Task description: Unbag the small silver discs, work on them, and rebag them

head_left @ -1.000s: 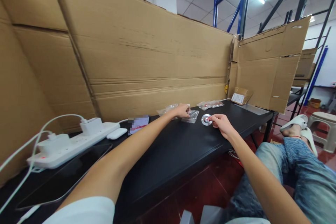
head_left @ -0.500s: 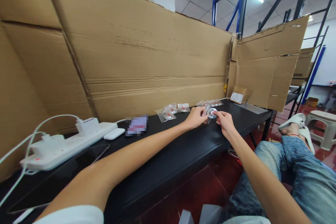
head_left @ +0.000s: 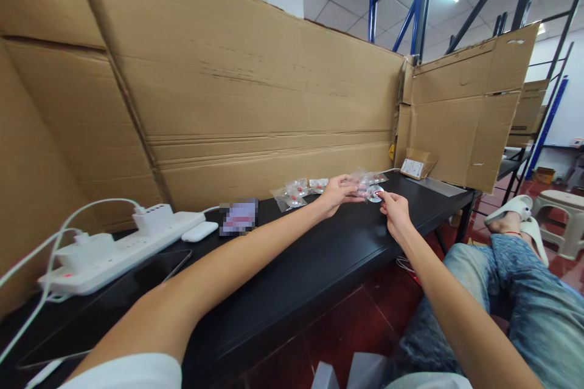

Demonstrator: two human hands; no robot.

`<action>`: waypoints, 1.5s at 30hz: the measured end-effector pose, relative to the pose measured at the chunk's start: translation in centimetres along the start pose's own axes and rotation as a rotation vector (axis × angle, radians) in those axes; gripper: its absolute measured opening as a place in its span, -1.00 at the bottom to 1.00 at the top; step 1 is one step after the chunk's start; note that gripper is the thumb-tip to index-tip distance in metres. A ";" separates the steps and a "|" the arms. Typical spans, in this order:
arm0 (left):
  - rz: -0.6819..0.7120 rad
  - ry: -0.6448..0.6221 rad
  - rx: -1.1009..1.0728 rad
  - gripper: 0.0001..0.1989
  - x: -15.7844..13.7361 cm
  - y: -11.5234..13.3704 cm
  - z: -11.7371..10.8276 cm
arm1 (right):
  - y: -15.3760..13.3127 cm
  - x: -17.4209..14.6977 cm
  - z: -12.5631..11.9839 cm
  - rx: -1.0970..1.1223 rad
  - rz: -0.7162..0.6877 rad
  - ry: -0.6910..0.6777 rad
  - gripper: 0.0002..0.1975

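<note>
Your right hand (head_left: 396,211) pinches shiny disc (head_left: 375,196), just beside left fingertips. Left hand (head_left: 338,196) fingers part-spread at clear plastic (head_left: 362,176); grip on film, cannot tell. Risk: disc edge snags loose film, twists out of your narrow pinch.

left hand (head_left: 338,194): fingers at clear bag (head_left: 361,177) | right hand (head_left: 395,209): pinching round disc (head_left: 374,194) | below: black table (head_left: 283,273)

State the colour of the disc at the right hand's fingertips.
The disc is silvery, with red by the right hand; head view.
</note>
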State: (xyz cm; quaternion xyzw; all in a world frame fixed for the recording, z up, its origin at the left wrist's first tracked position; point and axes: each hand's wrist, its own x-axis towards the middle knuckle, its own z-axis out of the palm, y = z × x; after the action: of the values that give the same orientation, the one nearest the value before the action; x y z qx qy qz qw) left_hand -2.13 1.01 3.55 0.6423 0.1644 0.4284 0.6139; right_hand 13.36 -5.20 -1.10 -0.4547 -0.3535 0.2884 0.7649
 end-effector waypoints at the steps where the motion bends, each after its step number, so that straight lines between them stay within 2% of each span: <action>1: -0.023 0.004 -0.023 -0.73 0.0 0.0 -0.1 | -0.1 -0.1 0.0 0.007 -0.002 -0.006 -0.76; 7: -0.124 0.011 -0.049 -0.68 0.2 0.2 -0.6 | -0.5 -0.3 0.1 -0.001 -0.035 -0.034 -0.74; 14: -0.165 -0.084 -0.122 -0.67 0.1 0.2 -0.4 | -0.8 -0.5 0.1 0.051 -0.004 -0.068 -0.77; 16: -0.196 -0.127 -0.169 -0.69 -0.1 0.4 -0.3 | -0.9 -0.6 0.1 0.057 -0.001 -0.092 -0.78; 20: -0.334 -0.294 -0.323 -0.77 -0.4 0.9 -0.4 | -1.1 -0.9 0.1 0.016 -0.004 -0.119 -0.78; 22: -0.381 -0.327 -0.303 -0.76 -0.4 1.2 -0.5 | -1.1 -1.0 0.2 0.016 -0.003 -0.140 -0.76; 25: -0.391 -0.286 -0.130 -0.74 -0.1 1.2 -0.9 | -1.3 -1.1 0.2 0.014 -0.008 -0.198 -0.72; 28: -0.326 -0.218 0.018 -0.68 0.1 0.8 -1.0 | -1.2 -1.2 0.2 -0.018 -0.023 -0.220 -0.70; 30: -0.278 -0.207 0.038 -0.65 0.1 0.6 -0.9 | -1.2 -1.2 0.2 -0.046 -0.029 -0.208 -0.68; 36: -0.273 -0.131 -0.035 -0.66 -0.3 -0.5 -0.1 | -1.1 -1.2 0.0 -0.072 -0.036 -0.185 -0.65; 40: -0.281 -0.110 -0.136 -0.70 -0.6 -1.3 0.2 | -1.1 -1.3 0.1 -0.109 -0.060 -0.224 -0.69; 43: -0.254 -0.109 -0.215 -0.72 -0.6 -1.8 0.4 | -1.2 -1.3 0.2 -0.120 -0.074 -0.256 -0.69; 45: -0.215 -0.066 -0.256 -0.73 -0.6 -2.0 0.7 | -1.3 -1.2 0.3 -0.088 -0.088 -0.256 -0.66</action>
State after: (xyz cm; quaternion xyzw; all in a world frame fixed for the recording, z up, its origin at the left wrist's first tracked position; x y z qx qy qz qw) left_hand -1.31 0.45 1.53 0.5513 0.1561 0.3562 0.7381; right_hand 12.60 -6.50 -0.19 -0.4315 -0.4802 0.2943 0.7047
